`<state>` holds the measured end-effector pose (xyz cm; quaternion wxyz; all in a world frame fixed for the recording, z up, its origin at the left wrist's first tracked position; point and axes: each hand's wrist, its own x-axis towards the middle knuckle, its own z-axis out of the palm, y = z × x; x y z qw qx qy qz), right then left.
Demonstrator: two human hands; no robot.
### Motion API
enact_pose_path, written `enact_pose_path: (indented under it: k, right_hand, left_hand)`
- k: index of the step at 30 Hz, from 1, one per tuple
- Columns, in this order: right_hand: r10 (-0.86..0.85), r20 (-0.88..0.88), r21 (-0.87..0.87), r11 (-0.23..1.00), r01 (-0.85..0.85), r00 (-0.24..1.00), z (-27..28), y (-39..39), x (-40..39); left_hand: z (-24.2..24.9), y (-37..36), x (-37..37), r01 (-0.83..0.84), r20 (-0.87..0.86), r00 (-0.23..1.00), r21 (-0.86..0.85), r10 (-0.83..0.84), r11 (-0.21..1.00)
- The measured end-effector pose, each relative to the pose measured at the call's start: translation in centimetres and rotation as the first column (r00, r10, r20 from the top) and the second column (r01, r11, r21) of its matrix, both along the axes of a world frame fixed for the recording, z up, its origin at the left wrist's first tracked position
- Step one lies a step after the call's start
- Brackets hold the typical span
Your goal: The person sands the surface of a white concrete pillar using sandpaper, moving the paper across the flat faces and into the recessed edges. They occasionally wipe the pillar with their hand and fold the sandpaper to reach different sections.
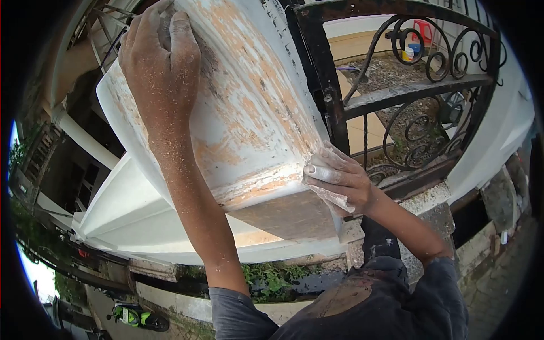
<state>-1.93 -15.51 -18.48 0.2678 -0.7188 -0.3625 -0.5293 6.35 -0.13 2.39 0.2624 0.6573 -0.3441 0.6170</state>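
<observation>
A white pillar point(238, 119) with worn paint and orange-tan patches fills the middle of the view. My left hand point(161, 51) is at its far upper part, thumb and fingers curled over the surface; the fingertips are partly hidden. At the pillar's near right corner, my right hand point(340, 178) presses a folded piece of sandpaper point(334, 198) against the moulding, its fingers closed round the sheet. Pale dust coats both hands, and specks of it cover my left forearm.
A black wrought-iron gate point(391, 102) with scrolls stands right of the pillar. Below are a ditch with green plants point(272, 280) and a parked green motorcycle point(136, 316). Beyond the gate are a red plastic chair point(422, 29) and gravel ground.
</observation>
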Motion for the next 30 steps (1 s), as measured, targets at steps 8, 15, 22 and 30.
enact_pose_path:
  k: [8,15,22,30]
  right_hand:
    - [0.072,0.003,0.099,0.992,-0.072,0.997,0.0,0.0,0.9]
    - [0.013,0.122,0.039,0.999,-0.017,0.992,5.6,-1.6,2.4]
    - [-0.108,0.135,-0.284,0.948,0.143,0.985,3.6,-2.6,0.0]
    - [-0.062,0.284,-0.709,0.659,0.253,0.957,9.5,-5.5,-0.5]
  left_hand:
    - [0.2,0.6,0.2,-0.003,-0.041,0.999,0.035,0.004,0.999]
    - [0.3,0.7,0.8,-0.062,0.009,0.998,0.042,0.061,0.997]
    - [-0.5,-0.5,-0.2,-0.123,-0.003,0.992,-0.037,0.123,0.992]
    - [-0.8,-0.8,-1.4,-0.018,0.073,0.997,0.008,0.017,1.000]
